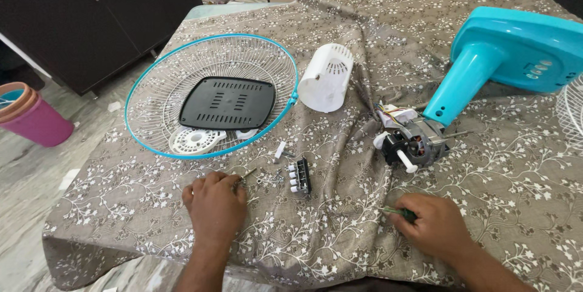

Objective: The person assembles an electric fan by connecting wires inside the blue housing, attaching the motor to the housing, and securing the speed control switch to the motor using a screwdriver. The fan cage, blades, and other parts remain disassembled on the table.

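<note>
Two plates [226, 102] in fan grille [146, 79] — black, white — left hand [214, 202] pinching screw [248, 175], right hand [432, 224] clenched on screwdriver [398, 212]

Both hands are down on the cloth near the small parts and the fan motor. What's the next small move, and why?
Probably close the left hand on the small metal screws lying loose on the patterned brown cloth beside its fingers. The right hand already grips a green-handled screwdriver, and the bare fan motor under the turquoise plastic fan base sits just ahead.
</note>
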